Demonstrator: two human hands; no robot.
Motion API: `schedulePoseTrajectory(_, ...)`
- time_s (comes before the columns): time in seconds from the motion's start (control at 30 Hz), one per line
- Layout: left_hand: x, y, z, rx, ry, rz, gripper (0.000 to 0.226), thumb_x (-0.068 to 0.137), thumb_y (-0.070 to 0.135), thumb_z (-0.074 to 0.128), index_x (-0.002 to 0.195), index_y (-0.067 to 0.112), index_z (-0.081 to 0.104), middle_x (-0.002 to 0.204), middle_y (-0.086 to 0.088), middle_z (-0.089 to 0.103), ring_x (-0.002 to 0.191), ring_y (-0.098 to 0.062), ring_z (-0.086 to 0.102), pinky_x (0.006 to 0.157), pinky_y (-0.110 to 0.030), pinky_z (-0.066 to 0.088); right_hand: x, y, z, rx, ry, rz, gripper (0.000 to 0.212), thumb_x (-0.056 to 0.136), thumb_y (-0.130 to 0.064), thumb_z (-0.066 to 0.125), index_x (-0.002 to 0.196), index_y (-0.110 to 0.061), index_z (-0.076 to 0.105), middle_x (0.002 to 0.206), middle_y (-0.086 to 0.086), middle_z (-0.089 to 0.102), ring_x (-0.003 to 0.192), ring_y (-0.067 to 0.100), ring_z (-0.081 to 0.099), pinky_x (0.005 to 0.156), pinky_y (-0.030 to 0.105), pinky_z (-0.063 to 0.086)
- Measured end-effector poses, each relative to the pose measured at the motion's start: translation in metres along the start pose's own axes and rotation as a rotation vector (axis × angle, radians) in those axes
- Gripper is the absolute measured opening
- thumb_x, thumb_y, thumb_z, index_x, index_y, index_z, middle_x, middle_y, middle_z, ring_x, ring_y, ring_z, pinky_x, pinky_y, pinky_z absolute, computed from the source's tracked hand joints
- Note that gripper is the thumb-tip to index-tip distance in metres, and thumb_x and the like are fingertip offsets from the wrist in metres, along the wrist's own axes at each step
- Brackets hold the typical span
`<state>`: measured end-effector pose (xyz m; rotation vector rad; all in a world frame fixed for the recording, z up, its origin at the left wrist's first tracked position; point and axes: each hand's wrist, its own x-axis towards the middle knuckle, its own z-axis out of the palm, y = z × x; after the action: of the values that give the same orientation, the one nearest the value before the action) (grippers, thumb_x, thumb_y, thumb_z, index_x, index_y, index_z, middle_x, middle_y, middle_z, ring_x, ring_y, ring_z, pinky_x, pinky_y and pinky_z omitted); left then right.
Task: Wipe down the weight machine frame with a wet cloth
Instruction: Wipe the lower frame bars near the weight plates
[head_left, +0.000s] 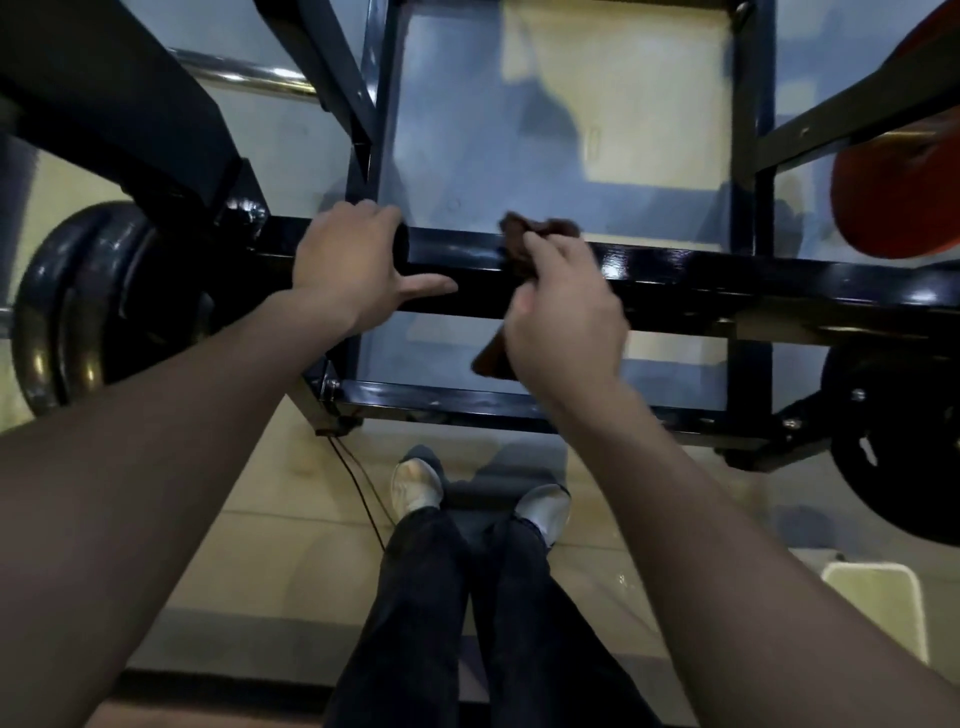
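The weight machine's black frame crosses the view as a glossy horizontal bar (727, 283), with a lower bar (467, 402) nearer my feet. My right hand (566, 317) grips a dark brown cloth (540, 231) and presses it onto the top of the horizontal bar; one end of the cloth hangs below the hand. My left hand (348, 265) holds the same bar further left, fingers curled over its far edge and thumb stretched along its near face.
Black weight plates (78, 306) hang at the left and another plate (893, 447) at the right. A red padded seat (898, 192) sits at the upper right. A pale bucket (878, 608) stands on the floor at my right. My feet are just behind the lower bar.
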<state>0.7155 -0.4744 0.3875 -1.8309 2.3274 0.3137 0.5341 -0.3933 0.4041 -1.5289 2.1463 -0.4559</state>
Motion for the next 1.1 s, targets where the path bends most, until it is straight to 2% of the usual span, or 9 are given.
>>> schedulePoseTrajectory(0.17,0.004,-0.008,-0.010,-0.001,-0.076,0.027,0.088,0.073,0.087,0.058,0.125,0.016,0.059,0.114,-0.009,0.065,0.104,-0.032,0.060,0.088,-0.048,0.052,0.001,-0.003,0.000,-0.050,-0.086,-0.079,0.051,0.098,-0.021,0.052,0.148,-0.034,0.052,0.149,-0.012,0.041,0.108,0.029,0.063,0.090,0.042,0.049)
schedulePoseTrajectory(0.37,-0.020,-0.041,-0.009,-0.099,0.093,0.000,0.088,0.089,0.069,0.060,0.154,0.014,0.038,0.148,-0.013,0.051,0.137,-0.032,0.044,0.112,-0.049,0.038,-0.004,0.075,-0.048,-0.136,0.125,0.166,0.049,0.101,-0.016,0.054,0.148,-0.027,0.053,0.145,-0.004,0.043,0.107,0.032,0.060,0.087,0.036,0.042)
schedulePoseTrajectory(0.5,-0.027,-0.050,0.006,-0.064,0.045,-0.004,0.093,0.087,0.068,0.063,0.154,0.007,0.038,0.149,-0.015,0.048,0.139,-0.033,0.041,0.117,-0.047,0.037,-0.006,0.034,-0.020,-0.107,0.067,0.130,0.053,0.100,-0.016,0.054,0.152,-0.025,0.050,0.150,-0.003,0.040,0.107,0.032,0.060,0.094,0.040,0.048)
schedulePoseTrajectory(0.67,-0.029,-0.050,0.009,-0.089,0.091,0.010,0.081,0.093,0.049,0.069,0.154,0.007,0.037,0.154,-0.011,0.042,0.145,-0.028,0.036,0.119,-0.044,0.035,0.007,-0.056,0.038,-0.065,-0.080,-0.099,0.051,0.096,-0.017,0.056,0.146,-0.027,0.052,0.150,-0.003,0.042,0.112,0.032,0.060,0.086,0.039,0.049)
schedulePoseTrajectory(0.77,-0.051,-0.061,0.009,-0.223,0.261,0.000,0.051,0.100,0.035,0.061,0.142,0.007,0.054,0.142,-0.009,0.055,0.135,-0.024,0.046,0.110,-0.043,0.045,0.004,-0.078,0.052,-0.108,-0.136,-0.310,0.053,0.097,-0.016,0.056,0.148,-0.027,0.050,0.149,-0.004,0.047,0.116,0.030,0.060,0.084,0.041,0.051)
schedulePoseTrajectory(0.87,-0.078,-0.069,0.013,-0.393,0.370,-0.167,0.030,0.101,0.032,0.061,0.121,0.009,0.063,0.114,-0.006,0.063,0.106,-0.019,0.056,0.089,-0.037,0.053,0.004,-0.048,0.032,-0.145,-0.123,-0.303,0.057,0.094,-0.013,0.053,0.146,-0.035,0.051,0.150,-0.014,0.048,0.119,0.028,0.061,0.084,0.041,0.053)
schedulePoseTrajectory(0.93,-0.087,-0.072,0.013,-0.496,0.420,-0.369,0.038,0.095,0.037,0.068,0.117,0.007,0.057,0.110,-0.006,0.057,0.099,-0.015,0.053,0.084,-0.030,0.050,0.001,-0.012,0.011,-0.161,-0.035,-0.142,0.057,0.094,-0.012,0.051,0.145,-0.036,0.051,0.151,-0.017,0.047,0.119,0.030,0.060,0.085,0.043,0.052)
schedulePoseTrajectory(1.03,-0.078,-0.083,0.009,-0.601,0.566,-0.584,0.078,0.084,0.049,0.076,0.138,0.003,0.044,0.133,-0.012,0.048,0.122,-0.016,0.046,0.099,-0.007,0.034,-0.008,0.022,-0.007,-0.170,0.088,0.083,0.055,0.099,-0.013,0.052,0.151,-0.031,0.049,0.158,-0.012,0.044,0.124,0.033,0.057,0.095,0.046,0.050)
schedulePoseTrajectory(1.1,-0.061,-0.088,0.001,-0.652,0.604,-0.645,0.096,0.077,0.062,0.076,0.149,0.011,0.038,0.141,-0.004,0.048,0.133,-0.017,0.043,0.112,-0.017,0.031,-0.010,0.014,0.003,-0.181,0.107,0.128,0.056,0.100,-0.014,0.052,0.153,-0.028,0.046,0.159,-0.008,0.042,0.123,0.034,0.057,0.096,0.046,0.050)
